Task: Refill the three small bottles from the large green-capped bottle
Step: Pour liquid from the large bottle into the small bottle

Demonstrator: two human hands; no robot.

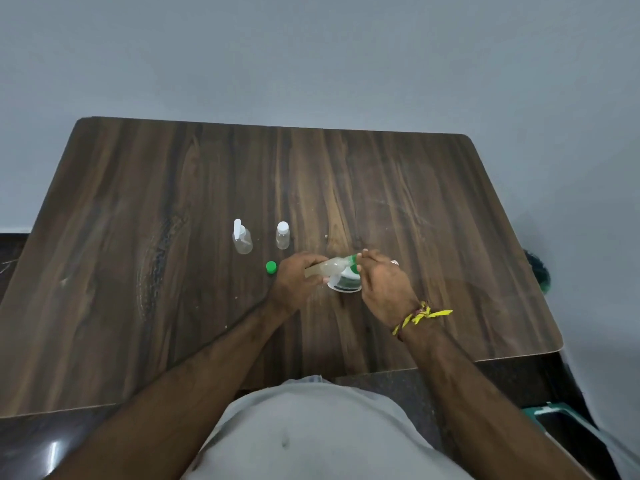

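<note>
Gripping a small translucent bottle on its side, the left hand has its fingers curled round the bottle's base end, while the neck end points toward the right hand. That hand's fingertips pinch at a green part on the neck; whether that part is a cap or a funnel is too blurred to tell. Directly under both sets of fingers stands the large bottle, white with a dark open mouth facing up. Its loose green cap lies on the wooden table just outside the left knuckles. Beyond the left fingers stand two other small clear bottles: a spray-topped bottle and a white-capped bottle, side by side and upright, apart from each other. A yellow and brown thread band is tied round the right wrist.
</note>
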